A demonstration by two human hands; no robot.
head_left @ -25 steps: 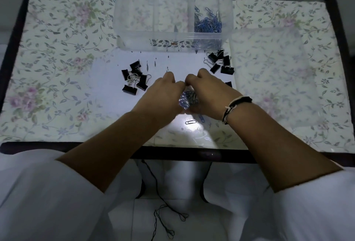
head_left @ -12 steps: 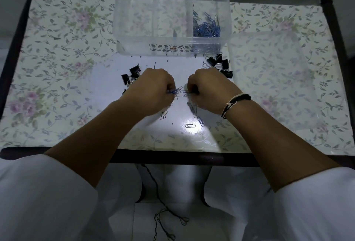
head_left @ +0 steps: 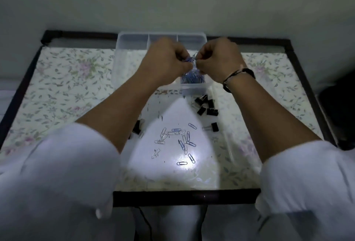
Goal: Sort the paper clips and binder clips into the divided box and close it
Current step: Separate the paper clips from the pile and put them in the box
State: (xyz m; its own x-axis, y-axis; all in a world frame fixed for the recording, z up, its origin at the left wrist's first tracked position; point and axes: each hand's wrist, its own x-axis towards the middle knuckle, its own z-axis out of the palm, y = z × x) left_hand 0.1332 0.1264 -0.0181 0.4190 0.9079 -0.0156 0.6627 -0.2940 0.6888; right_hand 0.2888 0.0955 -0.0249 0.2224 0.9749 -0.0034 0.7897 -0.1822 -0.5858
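Blue and silver wire paper clips (head_left: pixel 190 60) are pinched in a small bunch between the closed fingertips of the left hand (head_left: pixel 166 58) and right hand (head_left: pixel 219 59), above the right compartment of the clear plastic divided box (head_left: pixel 123 63), where a blue pile lies already. The step in hand seems the dropping of this bunch; next the fingers must open over that compartment. More loose clips (head_left: pixel 180 142) and black metal binder clips (head_left: pixel 206 107) wait on the table.

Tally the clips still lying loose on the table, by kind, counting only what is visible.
Paper clips: about 13
Binder clips: at least 6 visible
Total: about 19
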